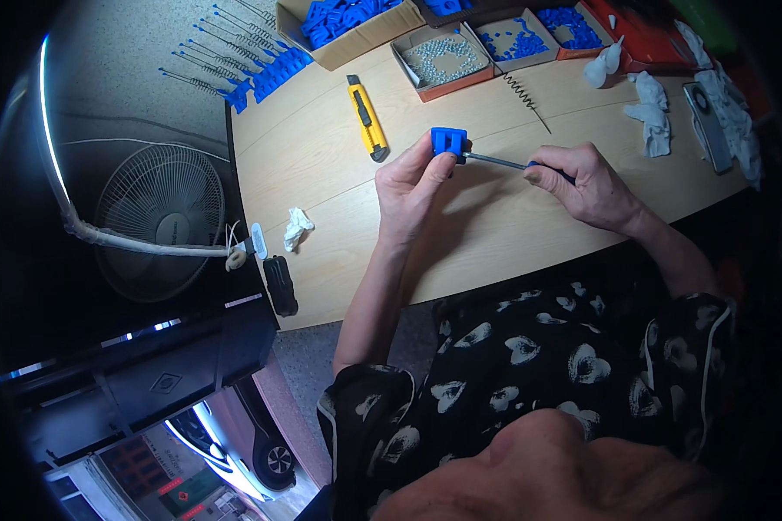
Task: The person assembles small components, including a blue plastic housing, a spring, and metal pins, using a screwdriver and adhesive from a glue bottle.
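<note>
Over the middle of the wooden table, my left hand (414, 187) grips a blue plastic block (448, 141) with a slotted face, thumb below and fingers behind it. My right hand (586, 182) is closed round the dark handle of a screwdriver (500, 161). The metal shaft runs leftward, and its tip meets the right side of the block, where a small shiny bit shows; I cannot make out whether it is a screw. A yellow utility knife (367, 119) lies to the left of the block. Beyond the screwdriver lies a dark coiled spring with a straight end (526, 98).
Along the far edge stand a cardboard box of blue parts (347, 52), a tray of small metal pieces (441, 91) and trays of small blue pieces (514, 62). Blue parts with springs (269, 76) line the far left. Right lie crumpled white gloves (650, 117) and a phone (706, 126).
</note>
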`<state>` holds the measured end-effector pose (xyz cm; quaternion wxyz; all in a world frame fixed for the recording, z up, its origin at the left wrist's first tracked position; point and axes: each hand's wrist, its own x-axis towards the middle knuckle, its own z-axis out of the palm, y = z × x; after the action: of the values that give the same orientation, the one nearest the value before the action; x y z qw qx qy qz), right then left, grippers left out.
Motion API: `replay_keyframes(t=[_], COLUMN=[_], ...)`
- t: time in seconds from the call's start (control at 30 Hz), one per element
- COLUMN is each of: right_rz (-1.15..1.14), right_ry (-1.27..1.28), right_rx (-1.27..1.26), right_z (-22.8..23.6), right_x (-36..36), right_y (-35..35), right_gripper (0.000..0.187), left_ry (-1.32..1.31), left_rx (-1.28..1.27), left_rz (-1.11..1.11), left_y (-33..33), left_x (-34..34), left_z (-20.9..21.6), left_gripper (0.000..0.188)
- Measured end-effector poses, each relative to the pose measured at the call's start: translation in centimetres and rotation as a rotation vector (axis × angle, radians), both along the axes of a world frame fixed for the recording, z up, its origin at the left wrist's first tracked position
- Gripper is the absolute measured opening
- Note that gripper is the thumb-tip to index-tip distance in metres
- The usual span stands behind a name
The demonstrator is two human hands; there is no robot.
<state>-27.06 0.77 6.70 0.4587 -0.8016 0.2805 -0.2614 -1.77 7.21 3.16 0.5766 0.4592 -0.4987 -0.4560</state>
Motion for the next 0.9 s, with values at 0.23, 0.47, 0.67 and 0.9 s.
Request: replay_keyframes(t=[0.23, 0.47, 0.67, 0.9], right_rz=[-0.024, -0.039, -0.063, -0.368], right_ry=[0.019, 0.104, 0.1, 0.162], right_rx=[0.022, -0.128, -0.199, -0.26], right_z=[-0.7, -0.5, -1.0, -1.0], right_x=[-0.4, -0.6, -2.0, -6.5], right_y=[0.0, -0.2, -0.4, -0.4], right_gripper=[0.026, 0.027, 0.029, 0.017], left_ry=[0.015, 0.073, -0.009, 0.315], left_rx=[0.008, 0.036, 0.028, 0.068], left_rz=[-0.012, -0.011, 0.023, 0.205], left_y=[-0.1, -0.5, -0.2, -0.6], left_x=[-0.3, -0.1, -1.5, 2.2], left_z=[0.0, -1.2, -1.2, -0.5], left_gripper=[0.036, 0.034, 0.032, 0.031])
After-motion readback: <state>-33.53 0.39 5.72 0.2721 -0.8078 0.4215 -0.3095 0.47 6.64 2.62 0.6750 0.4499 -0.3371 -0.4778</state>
